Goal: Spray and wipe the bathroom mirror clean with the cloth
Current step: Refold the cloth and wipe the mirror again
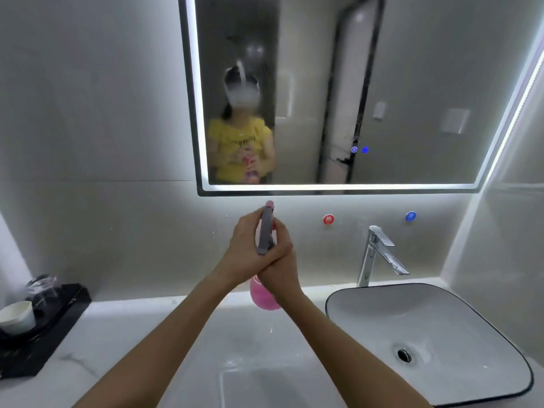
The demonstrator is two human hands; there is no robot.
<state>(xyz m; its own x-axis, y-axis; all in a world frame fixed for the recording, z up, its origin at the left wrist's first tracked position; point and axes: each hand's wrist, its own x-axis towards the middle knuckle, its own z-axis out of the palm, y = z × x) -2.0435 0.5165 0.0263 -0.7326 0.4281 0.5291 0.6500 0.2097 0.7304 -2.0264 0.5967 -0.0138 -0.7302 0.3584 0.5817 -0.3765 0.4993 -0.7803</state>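
The pink spray bottle [264, 295] with its grey trigger head is held upright above the white worktop [164, 343], below the lit mirror [412, 83]. The left hand [250, 248] and right hand [279, 269] both grip it. The basin [368, 295] and chrome tap [375, 254] stand to the right.

To your right sits a white basin [441, 313] with a dark rim, its drain [404, 355] open, and a chrome faucet [379, 254] stands behind it. On the wall you see a red hot-water marker [328, 219] and a blue cold-water marker [411, 216]. At your left, a black tray [59, 319] holds a paper cup [18, 318] and glasses [41, 285].
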